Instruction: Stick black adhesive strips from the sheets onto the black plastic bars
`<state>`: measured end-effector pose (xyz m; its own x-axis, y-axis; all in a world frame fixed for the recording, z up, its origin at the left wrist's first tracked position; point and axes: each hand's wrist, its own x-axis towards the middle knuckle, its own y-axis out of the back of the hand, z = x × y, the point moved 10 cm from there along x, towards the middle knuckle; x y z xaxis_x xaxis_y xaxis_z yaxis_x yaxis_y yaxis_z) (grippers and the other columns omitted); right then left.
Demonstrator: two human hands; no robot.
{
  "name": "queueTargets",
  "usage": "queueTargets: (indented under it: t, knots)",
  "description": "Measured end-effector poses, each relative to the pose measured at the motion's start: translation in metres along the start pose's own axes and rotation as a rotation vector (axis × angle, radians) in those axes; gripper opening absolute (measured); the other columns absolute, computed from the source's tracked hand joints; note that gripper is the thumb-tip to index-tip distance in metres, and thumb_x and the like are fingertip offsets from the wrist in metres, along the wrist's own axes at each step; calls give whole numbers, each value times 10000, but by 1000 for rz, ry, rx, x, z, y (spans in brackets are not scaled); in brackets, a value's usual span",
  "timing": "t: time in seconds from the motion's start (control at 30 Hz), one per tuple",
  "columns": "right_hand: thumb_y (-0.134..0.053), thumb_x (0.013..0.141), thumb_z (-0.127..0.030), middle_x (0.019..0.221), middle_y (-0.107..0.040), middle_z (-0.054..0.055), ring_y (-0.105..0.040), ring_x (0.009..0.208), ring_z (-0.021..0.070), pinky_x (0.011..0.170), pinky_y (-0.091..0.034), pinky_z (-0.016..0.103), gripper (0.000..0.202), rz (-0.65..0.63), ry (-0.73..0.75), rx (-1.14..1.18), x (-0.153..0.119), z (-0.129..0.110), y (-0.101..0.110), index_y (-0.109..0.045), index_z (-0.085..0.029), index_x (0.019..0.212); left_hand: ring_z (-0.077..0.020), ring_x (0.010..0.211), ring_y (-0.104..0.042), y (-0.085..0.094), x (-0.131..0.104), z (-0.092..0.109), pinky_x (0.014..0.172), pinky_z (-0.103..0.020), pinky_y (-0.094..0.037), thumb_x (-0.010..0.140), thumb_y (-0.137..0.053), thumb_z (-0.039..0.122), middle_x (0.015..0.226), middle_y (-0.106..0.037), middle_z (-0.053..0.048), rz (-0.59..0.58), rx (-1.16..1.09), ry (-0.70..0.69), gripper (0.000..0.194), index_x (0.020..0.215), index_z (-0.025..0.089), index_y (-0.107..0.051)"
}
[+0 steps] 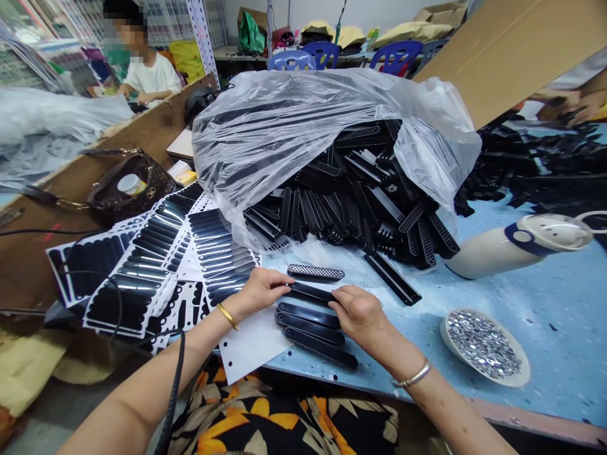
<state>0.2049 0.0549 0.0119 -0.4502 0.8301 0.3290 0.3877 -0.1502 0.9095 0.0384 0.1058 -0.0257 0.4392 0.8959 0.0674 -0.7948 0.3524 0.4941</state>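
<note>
- the left hand [262,291] is closed in a pinch, thumb and fingertips on one end of a slim black piece [310,292]
- the right hand [363,309] grips the other end, its fingers curled in; the piece spans the 2 hands, just above the table [554,303] or on it, i cannot tell which
- the step in hand looks like lining up or smoothing the piece lengthwise, though the contact under the fingertips is too small to read
- 3 similar strips [310,327] lie side by side nearer the body, and 1 patterned piece [316,272] lies just beyond the hands
- sheets of black shapes [222,253] fan out to the left; a heap of black parts [322,215] spills from a plastic bag [265,126] ahead
- the next move seems to call for both ends kept level, with light, even finger pressure and no twist
</note>
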Motion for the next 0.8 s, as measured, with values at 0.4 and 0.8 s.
queueTargets:
  t: [0.4, 0.8]
  knots:
    - [-568, 838, -106, 749, -685, 70, -631, 687, 204, 662, -493, 310, 153, -9, 0, -2, 0, -1, 1, -684, -188, 783, -201, 711, -679, -17, -11, 25, 715, -308, -514, 883, -492, 167, 732, -726, -89, 36, 476, -251, 250, 864, 176, -741]
    - [-551, 840, -105, 768, -692, 77, -639, 712, 206, 682, -510, 322, 168, -12, -5, -2, 0, 0, -1, -684, -189, 783, -97, 485, -561, 7, 1, 4, 507, -188, -415, 808, -548, 176, 539, -601, 25, 90, 13, 207, 164, 728, 148, -689]
